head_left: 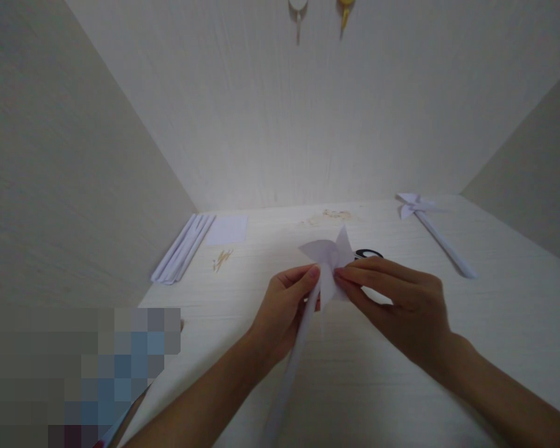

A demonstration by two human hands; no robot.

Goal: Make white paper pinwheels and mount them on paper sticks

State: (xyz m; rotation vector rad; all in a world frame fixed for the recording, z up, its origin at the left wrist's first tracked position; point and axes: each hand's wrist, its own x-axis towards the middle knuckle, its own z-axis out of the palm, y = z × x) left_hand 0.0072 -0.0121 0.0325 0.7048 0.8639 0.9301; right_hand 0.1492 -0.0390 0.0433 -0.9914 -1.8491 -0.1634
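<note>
White pinwheel [327, 254] in two hands [284, 306], second pinwheel [438, 238] lying apart

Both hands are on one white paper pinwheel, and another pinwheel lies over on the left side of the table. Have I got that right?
Not quite: the head view shows the other pinwheel lying on the right side of the table. The left hand and right hand are indeed both on one white paper pinwheel.

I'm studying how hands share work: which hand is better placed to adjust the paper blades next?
Probably the right hand: its fingertips are already at the blades, while the left hand is occupied holding the stick near its top.
</note>
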